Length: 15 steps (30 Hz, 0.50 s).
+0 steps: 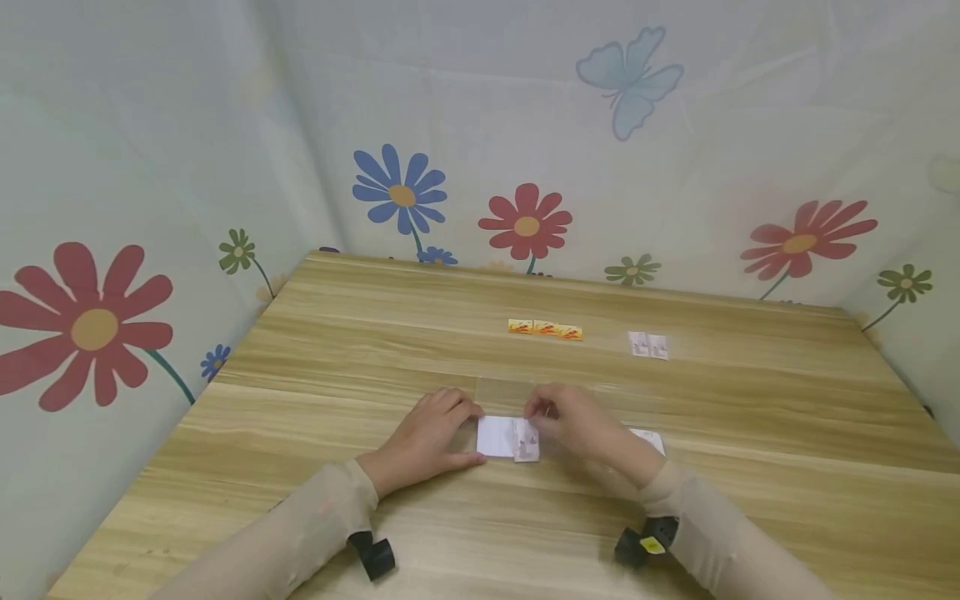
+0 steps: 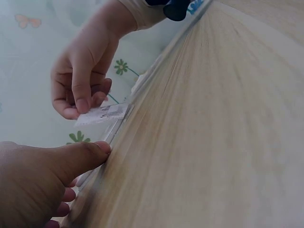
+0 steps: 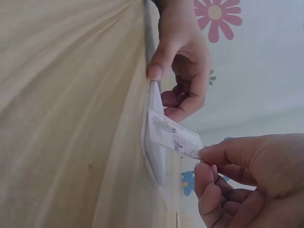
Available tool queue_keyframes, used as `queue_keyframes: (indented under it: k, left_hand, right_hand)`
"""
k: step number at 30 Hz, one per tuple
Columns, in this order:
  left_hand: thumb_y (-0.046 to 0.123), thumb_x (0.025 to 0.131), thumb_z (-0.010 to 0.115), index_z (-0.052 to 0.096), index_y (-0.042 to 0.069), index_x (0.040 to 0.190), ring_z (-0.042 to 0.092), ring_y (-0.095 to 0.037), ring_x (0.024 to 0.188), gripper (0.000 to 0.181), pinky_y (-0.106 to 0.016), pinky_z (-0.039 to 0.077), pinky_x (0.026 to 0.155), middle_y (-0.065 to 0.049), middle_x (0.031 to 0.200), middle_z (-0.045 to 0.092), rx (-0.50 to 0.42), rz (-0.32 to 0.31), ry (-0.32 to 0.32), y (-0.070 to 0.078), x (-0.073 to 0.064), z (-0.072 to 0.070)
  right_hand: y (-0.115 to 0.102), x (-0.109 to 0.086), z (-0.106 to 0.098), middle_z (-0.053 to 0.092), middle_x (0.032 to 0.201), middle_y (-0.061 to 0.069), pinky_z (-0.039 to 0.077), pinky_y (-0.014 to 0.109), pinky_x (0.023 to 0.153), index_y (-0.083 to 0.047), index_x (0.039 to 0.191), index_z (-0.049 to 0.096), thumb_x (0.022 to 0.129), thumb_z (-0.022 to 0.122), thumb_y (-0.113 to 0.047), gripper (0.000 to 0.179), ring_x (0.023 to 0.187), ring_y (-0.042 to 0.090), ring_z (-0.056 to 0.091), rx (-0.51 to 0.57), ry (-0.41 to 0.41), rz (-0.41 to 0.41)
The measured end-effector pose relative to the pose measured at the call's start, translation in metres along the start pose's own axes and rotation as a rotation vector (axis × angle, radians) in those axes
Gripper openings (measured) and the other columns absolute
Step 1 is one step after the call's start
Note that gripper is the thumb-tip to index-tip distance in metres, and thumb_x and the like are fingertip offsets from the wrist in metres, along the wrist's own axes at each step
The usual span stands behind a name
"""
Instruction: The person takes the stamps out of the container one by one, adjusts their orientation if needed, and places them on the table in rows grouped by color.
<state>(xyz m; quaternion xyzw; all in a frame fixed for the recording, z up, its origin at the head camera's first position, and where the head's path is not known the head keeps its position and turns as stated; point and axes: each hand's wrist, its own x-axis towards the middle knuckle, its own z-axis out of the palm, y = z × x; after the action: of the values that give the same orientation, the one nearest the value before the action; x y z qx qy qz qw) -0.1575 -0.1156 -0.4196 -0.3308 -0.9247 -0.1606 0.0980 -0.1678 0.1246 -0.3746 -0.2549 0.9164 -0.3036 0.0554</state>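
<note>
My left hand [image 1: 427, 433] holds the left end of a flat white rectangle [image 1: 495, 437] on the table, its thumb at the near corner and fingertips at the far corner. A small pale printed slip [image 1: 527, 440] is pinched between the thumb and fingertip of my right hand [image 1: 573, 417]. In the right wrist view, the slip [image 3: 175, 135] slants up from the white piece [image 3: 159, 164], its lower end against it. Part of another white piece [image 1: 648, 440] shows beyond my right wrist; the rest is hidden.
A clear sheet [image 1: 504, 388] lies just behind the white piece. Farther back are a row of yellow-orange printed slips [image 1: 545, 328] and two pale printed slips [image 1: 648, 345] on the wooden table [image 1: 360, 333]. A flower-printed cloth [image 1: 465, 108] hangs behind the table.
</note>
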Motion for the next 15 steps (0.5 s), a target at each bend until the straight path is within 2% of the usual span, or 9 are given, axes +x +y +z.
queue_keyframes:
  k: [10, 15]
  left_hand:
    - [0.043, 0.072, 0.081, 0.064, 0.011, 0.108, 0.056, -0.022, 0.102, 0.051, -0.040, 0.047, 0.089, -0.004, 0.107, 0.060, -0.014, 0.042, 0.055, -0.003, 0.000, 0.004]
    - [0.045, 0.074, 0.078, 0.063, 0.012, 0.111, 0.055, -0.022, 0.106, 0.052, -0.041, 0.045, 0.094, -0.003, 0.110, 0.060, -0.014, 0.013, 0.009, -0.002, 0.000, 0.002]
  right_hand:
    - [0.000, -0.003, -0.020, 0.066, 0.084, 0.003, 0.046, 0.020, 0.066, -0.006, 0.088, 0.066, 0.089, 0.061, -0.003, 0.006, 0.074, 0.009, 0.052, 0.076, -0.035, -0.051]
    - [0.003, -0.003, -0.030, 0.065, 0.086, 0.004, 0.044, 0.020, 0.065, -0.005, 0.090, 0.066, 0.089, 0.061, -0.004, 0.005, 0.074, 0.011, 0.050, 0.100, -0.044, -0.047]
